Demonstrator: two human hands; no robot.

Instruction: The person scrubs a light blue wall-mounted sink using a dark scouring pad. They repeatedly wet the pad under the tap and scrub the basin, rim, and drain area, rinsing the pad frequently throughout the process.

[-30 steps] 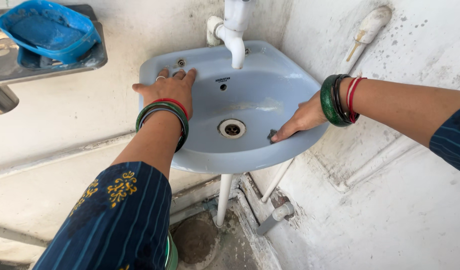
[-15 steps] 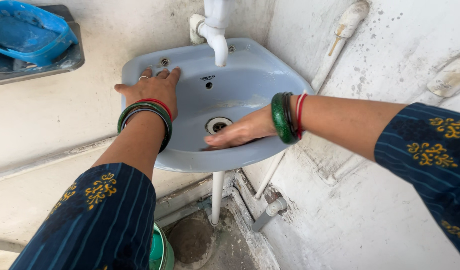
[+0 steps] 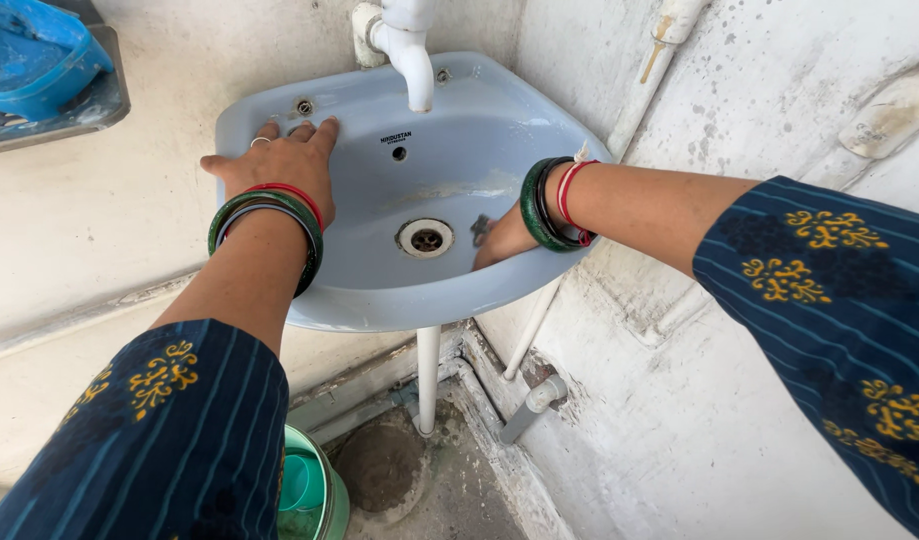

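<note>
A pale blue corner sink [image 3: 379, 300] hangs on the wall with a white tap [image 3: 411, 62] over it. My left hand [image 3: 279, 165] lies flat on the sink's back left rim, fingers spread, holding nothing; green and red bangles circle that wrist. My right hand [image 3: 501, 242] is down inside the basin, just right of the metal drain [image 3: 425, 238]. Its fingers press a small dark scrubber [image 3: 480, 229] against the basin wall. The palm side is hidden from me.
A blue plastic tub [image 3: 34, 55] sits on a metal shelf [image 3: 74, 115] at the upper left. White pipes [image 3: 429, 375] run below the sink to the floor. A green bucket [image 3: 314, 490] stands under my left arm. Rough white walls close in on the right.
My right hand swept from the basin's right side across the drain and back to the right of it. My left hand stayed on the rim.
</note>
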